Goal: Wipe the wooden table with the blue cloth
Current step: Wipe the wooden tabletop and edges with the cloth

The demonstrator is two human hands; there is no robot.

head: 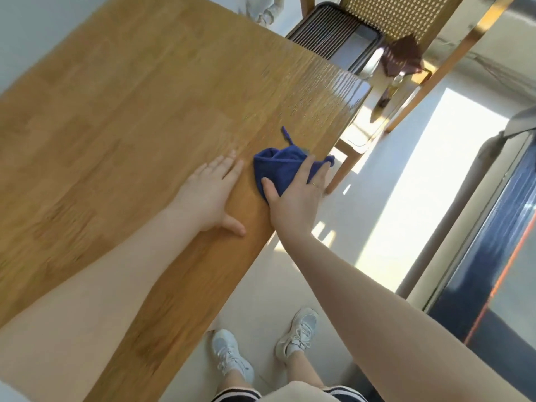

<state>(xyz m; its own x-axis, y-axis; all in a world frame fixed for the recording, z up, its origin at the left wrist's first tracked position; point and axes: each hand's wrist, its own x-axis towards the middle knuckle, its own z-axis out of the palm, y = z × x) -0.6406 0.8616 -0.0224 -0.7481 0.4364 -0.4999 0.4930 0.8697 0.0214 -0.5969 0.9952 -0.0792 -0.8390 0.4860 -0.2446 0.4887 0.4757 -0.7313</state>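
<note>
The wooden table (130,117) fills the left and middle of the head view, its right edge running diagonally. A bunched blue cloth (278,169) lies on the table close to that edge. My right hand (298,198) presses down on the cloth, fingers spread over it and thumb on its near side. My left hand (208,192) rests flat on the bare wood just left of the cloth, fingers together and not touching it.
A wooden chair with a woven back (406,18) stands past the table's far right corner, a dark brown item (403,58) on it. A dark slatted appliance (333,33) sits behind the table. Pale floor lies to the right, with my white shoes (232,355) below.
</note>
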